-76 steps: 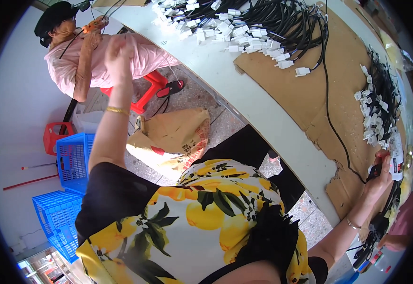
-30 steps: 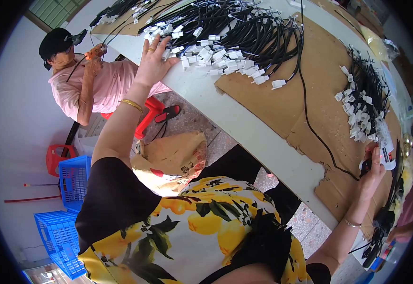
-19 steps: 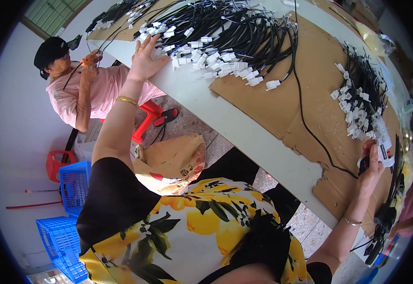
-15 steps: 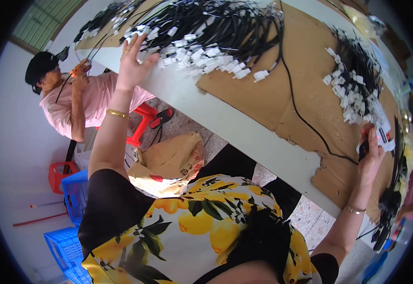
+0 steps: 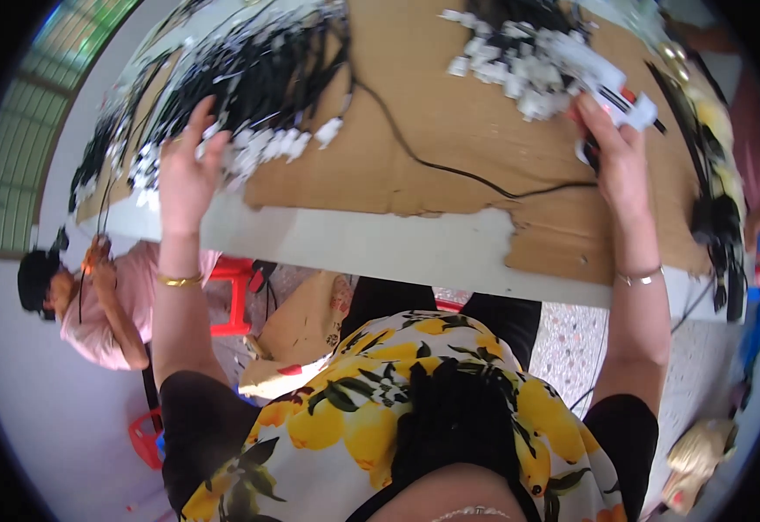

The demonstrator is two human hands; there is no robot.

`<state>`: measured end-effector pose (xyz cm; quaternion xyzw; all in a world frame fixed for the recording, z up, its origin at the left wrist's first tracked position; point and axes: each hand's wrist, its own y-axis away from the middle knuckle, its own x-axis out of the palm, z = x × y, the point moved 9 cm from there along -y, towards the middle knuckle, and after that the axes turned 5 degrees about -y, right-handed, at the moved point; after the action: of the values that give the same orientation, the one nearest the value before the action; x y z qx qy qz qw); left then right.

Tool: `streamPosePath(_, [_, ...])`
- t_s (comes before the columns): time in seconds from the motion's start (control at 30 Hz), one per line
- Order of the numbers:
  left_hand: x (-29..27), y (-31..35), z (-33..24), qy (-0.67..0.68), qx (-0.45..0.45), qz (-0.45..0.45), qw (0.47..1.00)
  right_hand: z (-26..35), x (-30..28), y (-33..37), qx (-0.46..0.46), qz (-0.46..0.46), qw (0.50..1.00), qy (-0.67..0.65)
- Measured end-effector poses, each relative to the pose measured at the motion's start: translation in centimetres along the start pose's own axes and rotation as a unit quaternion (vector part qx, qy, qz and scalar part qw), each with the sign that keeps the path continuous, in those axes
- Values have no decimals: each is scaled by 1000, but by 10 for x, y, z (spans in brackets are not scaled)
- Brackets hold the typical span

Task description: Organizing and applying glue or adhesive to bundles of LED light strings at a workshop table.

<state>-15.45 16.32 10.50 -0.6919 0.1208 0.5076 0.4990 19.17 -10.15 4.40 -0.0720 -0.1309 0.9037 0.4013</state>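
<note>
My left hand (image 5: 190, 170) is open over the left pile of black cables (image 5: 249, 78), its fingers apart and slightly blurred. White connectors (image 5: 267, 143) on the cable ends lie just beside it; I see nothing held in it. My right hand (image 5: 619, 161) is closed around a white handheld device (image 5: 630, 109) with black and red parts, whose exact kind I cannot make out. A black cord (image 5: 449, 165) runs across the cardboard to this hand. Close beyond the device lies the right pile of black cables with white connectors (image 5: 519, 74).
Brown cardboard (image 5: 380, 187) with a torn near edge covers much of the white table (image 5: 354, 244). At left, another person (image 5: 106, 304) in pink handles a dark cable. Red stools (image 5: 232, 296), a brown paper bag (image 5: 301, 322) and dark cables at the table's right end (image 5: 719, 226) surround me.
The view has turned, so the table edge now lies nearly level. My left hand stays open near the connectors, its fingers less spread. My right hand still grips the white device.
</note>
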Motion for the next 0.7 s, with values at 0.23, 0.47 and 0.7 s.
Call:
streamPosePath(0.23, [5, -43, -59, 124, 73, 15, 989, 9, -1, 0, -15, 17, 1000, -6])
streamPosePath(0.47, [68, -78, 5, 59, 14, 150, 987, 8, 4, -4, -14, 32, 999, 11])
streamPosePath(0.7, [120, -56, 58, 23, -51, 278, 959, 9, 8, -2, -18, 32, 999, 18])
